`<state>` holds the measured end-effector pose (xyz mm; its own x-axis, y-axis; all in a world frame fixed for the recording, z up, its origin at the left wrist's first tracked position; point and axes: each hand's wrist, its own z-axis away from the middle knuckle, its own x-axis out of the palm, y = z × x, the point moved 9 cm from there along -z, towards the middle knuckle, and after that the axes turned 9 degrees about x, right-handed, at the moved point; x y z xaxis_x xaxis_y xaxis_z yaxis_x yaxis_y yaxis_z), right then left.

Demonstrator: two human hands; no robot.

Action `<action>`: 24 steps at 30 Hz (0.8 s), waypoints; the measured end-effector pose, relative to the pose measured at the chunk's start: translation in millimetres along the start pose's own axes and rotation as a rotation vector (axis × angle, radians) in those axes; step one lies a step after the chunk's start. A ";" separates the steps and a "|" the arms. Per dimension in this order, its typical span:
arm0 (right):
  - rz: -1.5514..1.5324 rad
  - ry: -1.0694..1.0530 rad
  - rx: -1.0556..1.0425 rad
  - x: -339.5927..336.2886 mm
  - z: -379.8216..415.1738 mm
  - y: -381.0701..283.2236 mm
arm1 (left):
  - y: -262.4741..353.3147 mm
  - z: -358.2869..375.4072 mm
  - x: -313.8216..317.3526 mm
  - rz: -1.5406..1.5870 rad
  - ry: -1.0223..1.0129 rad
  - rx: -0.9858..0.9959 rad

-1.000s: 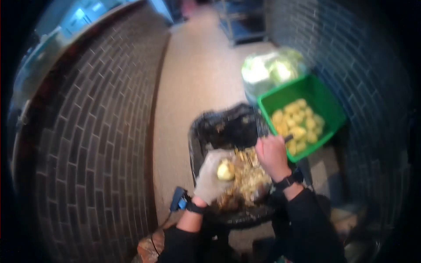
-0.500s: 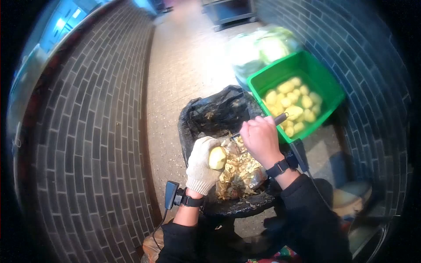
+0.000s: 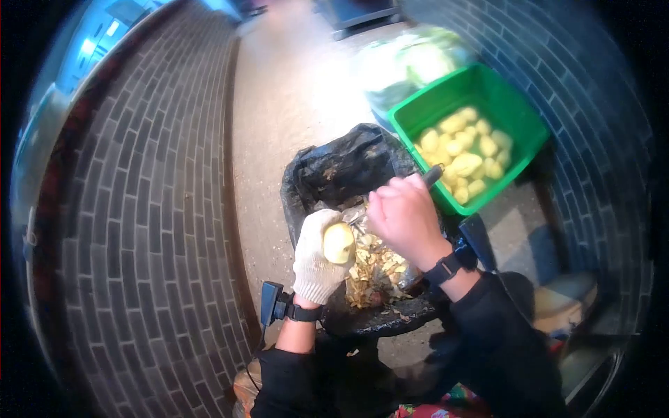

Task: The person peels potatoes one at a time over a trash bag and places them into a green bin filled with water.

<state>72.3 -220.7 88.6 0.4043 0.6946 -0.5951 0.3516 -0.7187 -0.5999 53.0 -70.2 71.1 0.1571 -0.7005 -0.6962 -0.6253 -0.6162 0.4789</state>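
My left hand [image 3: 317, 259], in a white knitted glove, is closed round a peeled yellow potato [image 3: 339, 244]. Just right of it, my bare right hand [image 3: 403, 217] grips a peeler [image 3: 433, 175]; its dark handle sticks out toward the green tub and its blade end is near the potato. Both hands are over a bin lined with a black bag [image 3: 334, 172], which holds a heap of peelings [image 3: 376, 273]. Several peeled potatoes [image 3: 465, 164] lie in the green tub [image 3: 514, 111] at the right.
A clear plastic bag with pale green contents [image 3: 411, 66] stands behind the tub. Brick walls [image 3: 146, 209] rise on both sides of the floor [image 3: 268, 118]. A dark wheeled unit [image 3: 359, 15] is at the far end. A shoe [image 3: 564, 303] shows at the lower right.
The peeler and my right hand have shifted slightly left, closer to the potato. The potato is turned a little in my left hand. The whole view has shifted slightly.
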 end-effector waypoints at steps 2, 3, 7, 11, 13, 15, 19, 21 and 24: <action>-0.001 -0.011 -0.038 3.7 5.6 -14.2 | -7.0 4.6 7.2 -0.005 -0.011 -0.082; -0.011 0.006 -0.077 4.8 10.7 -21.3 | -6.5 4.5 10.9 0.045 -0.033 -0.135; -0.039 0.050 -0.113 10.4 16.7 -18.7 | -10.8 8.9 17.7 0.044 -0.098 -0.185; 0.151 0.068 -0.109 19.3 13.2 9.3 | -11.3 11.1 16.2 0.102 -0.137 -0.181; 0.276 0.071 -0.037 15.1 7.7 23.0 | -7.8 8.8 12.5 0.131 -0.151 -0.129; 0.187 0.082 -0.028 6.8 4.8 10.7 | -11.2 12.9 10.6 0.136 -0.136 -0.141; 0.034 0.035 -0.066 12.3 13.4 -14.2 | -20.9 20.0 17.4 0.096 -0.130 -0.229; -0.034 0.011 -0.090 20.2 18.5 -21.3 | -21.6 21.2 19.6 0.072 -0.139 -0.260; 0.005 0.013 -0.123 17.8 13.2 -19.6 | -19.2 21.6 16.3 0.117 -0.111 -0.153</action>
<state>61.4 -193.8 82.7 0.4175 0.6908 -0.5904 0.4499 -0.7216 -0.5261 51.0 -62.0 38.9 -0.0001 -0.7313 -0.6820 -0.5096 -0.5868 0.6293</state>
